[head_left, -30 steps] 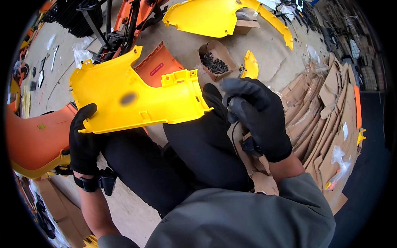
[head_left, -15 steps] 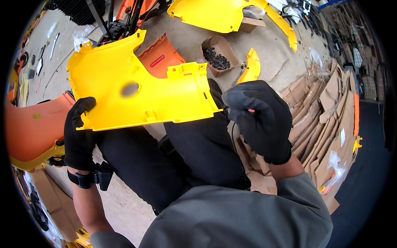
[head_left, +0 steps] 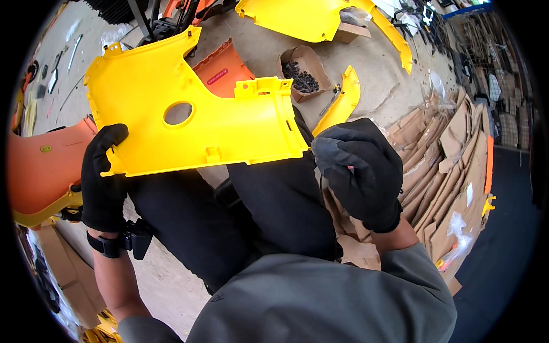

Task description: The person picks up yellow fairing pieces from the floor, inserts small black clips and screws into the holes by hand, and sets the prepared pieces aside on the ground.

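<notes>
A yellow plastic panel (head_left: 234,128) with a round hole and clip tabs along its edges rests above my knees. My left hand (head_left: 106,171), in a black glove, grips its lower left corner, thumb on top. At the panel's lower right corner is my right hand (head_left: 360,171), also black-gloved, with thumb and fingers pinched together. Whatever sits between those fingertips is hidden or too small to name. Beyond the panel stands an open cardboard box (head_left: 303,74) of small dark clips or fasteners, with a curved yellow trim piece (head_left: 343,97) beside it.
Stacked flattened cardboard (head_left: 440,166) lies to the right. An orange panel (head_left: 51,166) with yellow edging is at the left, and another orange panel (head_left: 223,71) lies behind mine. A larger yellow panel (head_left: 297,20) lies at the far side; a wrench (head_left: 75,52) is on the floor.
Both hands and the panel have shifted slightly; the panel has tilted so its round hole shows more plainly. My right fingers stay pinched at the same corner.
</notes>
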The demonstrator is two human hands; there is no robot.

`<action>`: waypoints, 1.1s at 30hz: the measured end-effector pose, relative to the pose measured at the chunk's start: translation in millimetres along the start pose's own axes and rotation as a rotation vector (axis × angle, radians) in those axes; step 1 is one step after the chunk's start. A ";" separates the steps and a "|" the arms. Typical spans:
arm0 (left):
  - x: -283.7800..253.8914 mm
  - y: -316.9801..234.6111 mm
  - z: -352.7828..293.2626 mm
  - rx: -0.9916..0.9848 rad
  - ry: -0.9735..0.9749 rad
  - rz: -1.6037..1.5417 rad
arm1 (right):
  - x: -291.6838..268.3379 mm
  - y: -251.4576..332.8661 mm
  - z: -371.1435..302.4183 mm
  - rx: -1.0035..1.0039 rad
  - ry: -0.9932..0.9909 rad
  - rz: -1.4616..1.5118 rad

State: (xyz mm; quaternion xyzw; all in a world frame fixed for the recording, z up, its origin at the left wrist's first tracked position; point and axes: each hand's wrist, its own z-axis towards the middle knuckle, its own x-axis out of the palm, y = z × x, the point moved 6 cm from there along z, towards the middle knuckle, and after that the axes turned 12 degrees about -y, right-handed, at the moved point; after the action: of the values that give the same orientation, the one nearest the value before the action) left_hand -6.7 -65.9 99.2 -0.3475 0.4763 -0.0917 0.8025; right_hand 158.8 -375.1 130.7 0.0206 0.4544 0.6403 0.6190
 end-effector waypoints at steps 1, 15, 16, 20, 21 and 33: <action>0.0 -1.1 0.4 -0.008 -0.007 -0.014 | -0.8 1.1 1.3 -0.004 0.005 0.000; -0.8 3.0 -5.6 0.072 0.008 0.095 | -2.3 6.6 0.8 0.015 0.030 -0.038; -1.0 3.6 -6.7 0.079 0.009 0.103 | -2.8 8.5 1.8 0.021 0.024 -0.035; -4.4 -12.6 -8.4 0.159 -0.002 0.084 | -1.5 8.3 -5.6 0.027 0.036 -0.010; -6.0 -14.2 -8.4 0.140 0.011 0.076 | -1.7 9.7 -6.2 0.027 0.040 -0.010; -5.1 -2.5 -34.1 -0.046 -0.009 -0.092 | 5.8 0.3 -22.8 0.280 0.042 0.111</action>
State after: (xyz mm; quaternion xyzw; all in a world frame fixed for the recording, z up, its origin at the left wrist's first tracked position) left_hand -37.2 -81.3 93.9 -0.3878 0.4583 -0.1163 0.7912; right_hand 143.8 -383.0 114.4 0.1183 0.5503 0.6040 0.5642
